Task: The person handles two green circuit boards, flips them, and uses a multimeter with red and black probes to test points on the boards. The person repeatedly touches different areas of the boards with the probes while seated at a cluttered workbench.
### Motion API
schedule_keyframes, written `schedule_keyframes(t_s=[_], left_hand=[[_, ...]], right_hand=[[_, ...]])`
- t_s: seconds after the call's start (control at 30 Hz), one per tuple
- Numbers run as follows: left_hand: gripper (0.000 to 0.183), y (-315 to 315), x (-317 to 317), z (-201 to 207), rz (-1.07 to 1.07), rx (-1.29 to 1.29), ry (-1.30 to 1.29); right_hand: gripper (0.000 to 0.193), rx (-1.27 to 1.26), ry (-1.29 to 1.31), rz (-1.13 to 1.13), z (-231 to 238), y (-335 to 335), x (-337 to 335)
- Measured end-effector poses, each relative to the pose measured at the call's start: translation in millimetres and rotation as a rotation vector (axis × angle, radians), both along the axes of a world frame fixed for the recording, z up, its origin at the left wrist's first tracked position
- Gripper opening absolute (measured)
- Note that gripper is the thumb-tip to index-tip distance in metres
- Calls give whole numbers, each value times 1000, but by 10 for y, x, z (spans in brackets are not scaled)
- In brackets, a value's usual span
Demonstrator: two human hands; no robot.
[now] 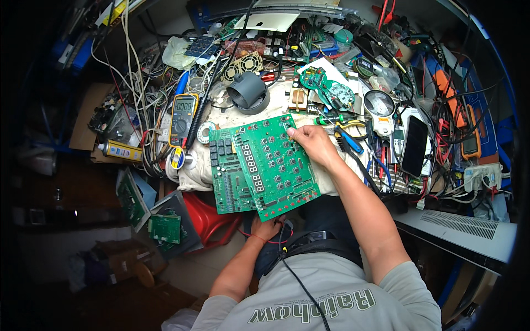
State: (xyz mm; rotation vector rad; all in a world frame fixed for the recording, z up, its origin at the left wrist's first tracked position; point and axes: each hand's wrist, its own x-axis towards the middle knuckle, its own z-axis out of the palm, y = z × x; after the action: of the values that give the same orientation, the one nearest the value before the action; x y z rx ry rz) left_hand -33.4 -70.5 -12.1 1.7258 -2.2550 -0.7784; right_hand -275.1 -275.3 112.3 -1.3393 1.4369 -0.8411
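Observation:
My right hand (312, 142) grips the upper right edge of a green circuit board (279, 182), thumb on top. This board carries a column of digit displays, many push buttons and small red parts along its near edge. A second green circuit board (229, 185) with dark block-shaped components lies partly beneath it on the left. My left hand (266, 227) is at the near edge of the boards, with a red cord on the wrist. Its fingers are mostly hidden under the board, so whether they grip it does not show.
A yellow multimeter (183, 117) and a grey cylindrical nozzle-like part (247, 91) stand beyond the boards. Pliers (351, 142), a magnifier (379, 103) and a black phone (415, 145) lie to the right. A red stool (207, 218) is at lower left. Cables and electronics crowd the bench.

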Motion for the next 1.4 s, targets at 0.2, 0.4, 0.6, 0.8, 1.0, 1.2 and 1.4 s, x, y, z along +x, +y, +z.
schedule_keyframes(t_s=[0.2,0.4,0.6,0.8,1.0,1.2,1.4], left_hand=[[22,1,49,-44,37,-167,54],[26,5,47,126,82,-263,152],[25,-129,92,258,40,-260,112],[18,12,270,51,117,-295,-46],[18,29,255,-213,138,-301,-137],[31,-4,303,-236,104,-41,-185],[30,-65,303,-218,139,48,-194]], right_hand=[[50,62,-124,20,18,-23,-17],[50,279,-291,17,118,-61,-65],[42,325,-492,-40,277,-34,-39],[37,308,-674,-21,210,-47,-32],[39,299,-695,-15,100,-64,-11],[39,306,-645,7,85,-66,-29],[42,315,-658,-19,186,-50,-5]])
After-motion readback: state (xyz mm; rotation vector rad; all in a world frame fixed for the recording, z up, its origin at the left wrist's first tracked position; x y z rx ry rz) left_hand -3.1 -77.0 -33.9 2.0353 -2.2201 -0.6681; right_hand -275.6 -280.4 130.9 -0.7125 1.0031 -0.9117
